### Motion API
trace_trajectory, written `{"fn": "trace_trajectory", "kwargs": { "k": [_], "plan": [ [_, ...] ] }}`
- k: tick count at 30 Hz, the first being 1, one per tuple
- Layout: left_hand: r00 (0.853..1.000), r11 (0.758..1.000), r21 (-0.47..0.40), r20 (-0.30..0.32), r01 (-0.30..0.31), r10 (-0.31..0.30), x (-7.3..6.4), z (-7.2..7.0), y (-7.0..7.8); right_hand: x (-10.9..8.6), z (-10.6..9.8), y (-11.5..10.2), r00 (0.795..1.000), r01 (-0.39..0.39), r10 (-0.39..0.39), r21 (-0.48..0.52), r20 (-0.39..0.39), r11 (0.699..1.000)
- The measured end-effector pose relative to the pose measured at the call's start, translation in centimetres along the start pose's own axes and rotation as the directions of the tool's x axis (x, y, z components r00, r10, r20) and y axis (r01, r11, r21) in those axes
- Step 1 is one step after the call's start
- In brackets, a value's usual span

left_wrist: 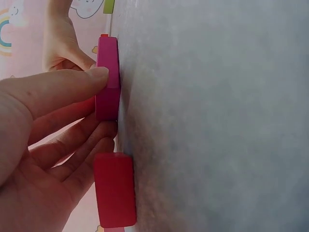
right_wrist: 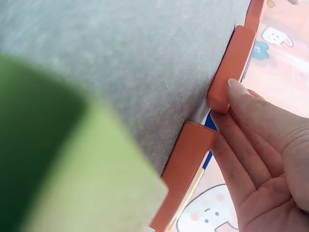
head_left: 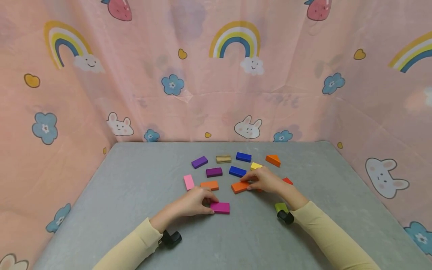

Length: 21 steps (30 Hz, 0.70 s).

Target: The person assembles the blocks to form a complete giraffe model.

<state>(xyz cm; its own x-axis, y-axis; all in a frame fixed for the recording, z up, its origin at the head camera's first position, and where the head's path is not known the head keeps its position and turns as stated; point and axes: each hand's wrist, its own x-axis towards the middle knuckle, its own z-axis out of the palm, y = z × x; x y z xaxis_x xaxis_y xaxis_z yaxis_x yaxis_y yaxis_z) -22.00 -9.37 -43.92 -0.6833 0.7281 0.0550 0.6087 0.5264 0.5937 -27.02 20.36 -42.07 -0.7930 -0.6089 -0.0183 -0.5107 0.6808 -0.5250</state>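
Observation:
My left hand (head_left: 193,203) pinches the left end of a magenta block (head_left: 222,208) lying flat on the table. In the left wrist view, a red block (left_wrist: 116,191) stands close by the curled fingers; the head view hides it behind the hand. Farther back and to the right, my right hand (head_left: 266,181) holds the right end of an orange block (head_left: 239,187) between thumb and fingers. The right wrist view shows another orange block (right_wrist: 186,166) beside those fingers, mostly covered by the hand in the head view. A second flat orange block (head_left: 210,185) lies behind the left hand.
On the grey table (head_left: 135,195) lie a pink block (head_left: 189,182), purple block (head_left: 200,162), dark purple block (head_left: 214,172), wood-grained block (head_left: 223,159), blue blocks (head_left: 243,157), yellow block (head_left: 255,166), orange triangle (head_left: 273,160), red block (head_left: 287,180) and lime block (head_left: 280,207). A patterned curtain surrounds it.

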Motion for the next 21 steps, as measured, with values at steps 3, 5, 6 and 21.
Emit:
{"fn": "trace_trajectory", "kwargs": {
  "k": [3,5,6,21],
  "plan": [
    [1.000,1.000,-0.006,0.002,0.008,-0.008,0.0,0.0,-0.1,0.0,0.0,0.0,1.000,0.003,-0.003,0.000,-0.001,1.000],
    [1.000,1.000,-0.010,0.005,0.015,-0.015,0.0,0.0,0.0,0.0,0.0,0.0,1.000,0.005,-0.005,0.001,-0.002,1.000],
    [1.000,1.000,-0.014,0.008,0.019,-0.019,0.0,0.0,0.0,0.0,0.0,0.0,1.000,0.006,-0.006,0.000,-0.003,1.000],
    [0.961,0.927,0.255,0.053,-0.275,0.270,-3.3,-0.8,2.5,0.1,0.0,-0.1,1.000,0.019,-0.019,-0.019,0.007,1.000]
  ]
}}
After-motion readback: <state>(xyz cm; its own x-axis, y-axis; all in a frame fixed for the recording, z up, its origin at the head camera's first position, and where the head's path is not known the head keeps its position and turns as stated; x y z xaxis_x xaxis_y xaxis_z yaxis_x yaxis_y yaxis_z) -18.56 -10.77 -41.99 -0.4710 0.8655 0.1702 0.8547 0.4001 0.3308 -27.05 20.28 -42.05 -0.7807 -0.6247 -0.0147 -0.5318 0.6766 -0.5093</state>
